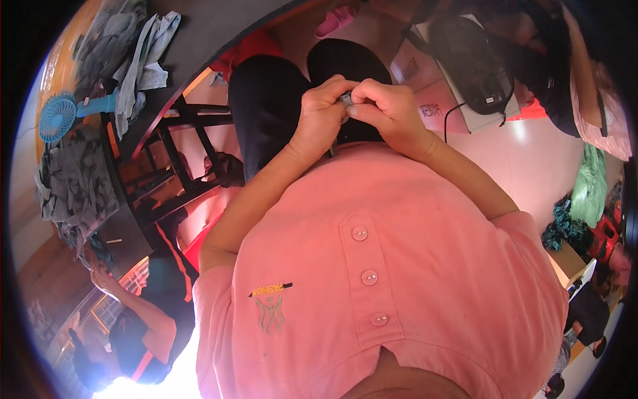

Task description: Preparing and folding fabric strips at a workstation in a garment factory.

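Note:
Above my lap, my left hand [325,108] and my right hand [385,108] meet with their fingertips pinched together. Between them shows a small scrap of grey cloth [346,98], mostly covered by the fingers. Both hands are closed on it, thumbs and forefingers pressed close. Beneath them are my knees in black trousers [266,100]. My forearms come up on either side of my pink buttoned shirt [425,266].
To the left a dark table [193,46] carries grey cloth pieces [143,73] and a blue handheld fan [58,118]. A black bag [470,63] lies on a box at right. A pink slipper [335,22] lies on the floor. Other people sit around.

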`<state>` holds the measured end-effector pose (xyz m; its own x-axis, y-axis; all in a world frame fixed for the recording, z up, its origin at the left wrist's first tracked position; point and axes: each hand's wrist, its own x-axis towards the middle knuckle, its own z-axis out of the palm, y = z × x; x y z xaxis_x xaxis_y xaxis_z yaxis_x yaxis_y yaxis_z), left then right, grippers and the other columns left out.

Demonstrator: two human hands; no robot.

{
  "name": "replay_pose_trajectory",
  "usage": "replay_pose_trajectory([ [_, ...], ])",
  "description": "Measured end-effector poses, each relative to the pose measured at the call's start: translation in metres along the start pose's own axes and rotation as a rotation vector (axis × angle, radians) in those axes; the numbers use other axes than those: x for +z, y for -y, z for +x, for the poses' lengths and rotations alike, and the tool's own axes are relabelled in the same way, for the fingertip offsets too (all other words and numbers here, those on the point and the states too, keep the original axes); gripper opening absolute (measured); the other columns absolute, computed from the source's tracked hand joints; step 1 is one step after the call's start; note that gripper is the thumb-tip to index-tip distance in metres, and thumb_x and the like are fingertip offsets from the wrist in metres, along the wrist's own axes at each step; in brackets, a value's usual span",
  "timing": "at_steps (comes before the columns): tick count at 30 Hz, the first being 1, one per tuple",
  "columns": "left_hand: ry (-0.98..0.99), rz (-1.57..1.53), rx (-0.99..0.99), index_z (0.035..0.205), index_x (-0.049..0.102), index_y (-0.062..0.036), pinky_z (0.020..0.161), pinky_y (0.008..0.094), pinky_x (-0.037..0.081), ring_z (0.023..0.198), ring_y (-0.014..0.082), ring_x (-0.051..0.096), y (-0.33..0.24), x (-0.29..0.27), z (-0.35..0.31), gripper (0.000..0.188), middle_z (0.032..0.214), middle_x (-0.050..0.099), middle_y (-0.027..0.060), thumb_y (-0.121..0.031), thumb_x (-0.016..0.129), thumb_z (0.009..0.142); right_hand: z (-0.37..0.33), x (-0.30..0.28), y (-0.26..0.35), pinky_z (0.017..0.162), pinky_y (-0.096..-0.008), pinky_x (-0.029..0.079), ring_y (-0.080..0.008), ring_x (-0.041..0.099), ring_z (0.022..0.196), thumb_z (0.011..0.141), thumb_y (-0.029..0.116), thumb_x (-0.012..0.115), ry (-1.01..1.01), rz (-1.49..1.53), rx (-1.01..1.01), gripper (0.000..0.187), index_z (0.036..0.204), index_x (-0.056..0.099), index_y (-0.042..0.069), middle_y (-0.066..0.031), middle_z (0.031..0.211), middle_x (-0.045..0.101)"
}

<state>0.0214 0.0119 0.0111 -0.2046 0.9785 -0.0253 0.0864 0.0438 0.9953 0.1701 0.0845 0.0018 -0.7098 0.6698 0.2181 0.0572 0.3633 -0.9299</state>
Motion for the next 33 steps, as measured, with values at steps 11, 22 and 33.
replay_pose_trajectory([
  [11,-0.133,-0.127,-0.103,0.089,0.065,0.0034,0.057,0.0216,0.036,0.066,0.0054,0.045,0.008,0.001,-0.002,0.018,0.073,0.052,-0.0015,0.004,0.05,0.079,0.004,-0.015,-0.019,0.058,-0.0205,0.036,-0.007,0.056,0.069,0.086,0.017,0.066,-0.006,0.465,0.341,0.018,0.101,0.063,0.006,0.0015,0.086,0.062],
  [22,-0.097,-0.074,-0.044,0.094,0.066,0.004,0.063,0.0187,0.039,0.072,0.004,0.05,0.014,0.002,-0.006,0.015,0.082,0.058,-0.0022,0.003,0.054,0.085,0.003,-0.009,-0.025,0.057,-0.0217,0.037,-0.0093,0.059,0.065,0.087,0.017,0.062,-0.025,0.55,0.39,0.014,0.091,0.063,0.004,-0.001,0.079,0.063],
  [33,-0.096,-0.227,-0.113,0.104,0.063,0.0026,0.069,0.0194,0.045,0.078,0.0059,0.057,0.008,0.005,-0.009,0.019,0.091,0.064,0.0036,0.003,0.055,0.087,0.003,-0.009,-0.035,0.052,-0.0223,0.042,-0.0137,0.061,0.059,0.086,0.015,0.065,0.056,0.798,0.509,0.013,0.088,0.061,0.003,-0.0031,0.071,0.061],
])
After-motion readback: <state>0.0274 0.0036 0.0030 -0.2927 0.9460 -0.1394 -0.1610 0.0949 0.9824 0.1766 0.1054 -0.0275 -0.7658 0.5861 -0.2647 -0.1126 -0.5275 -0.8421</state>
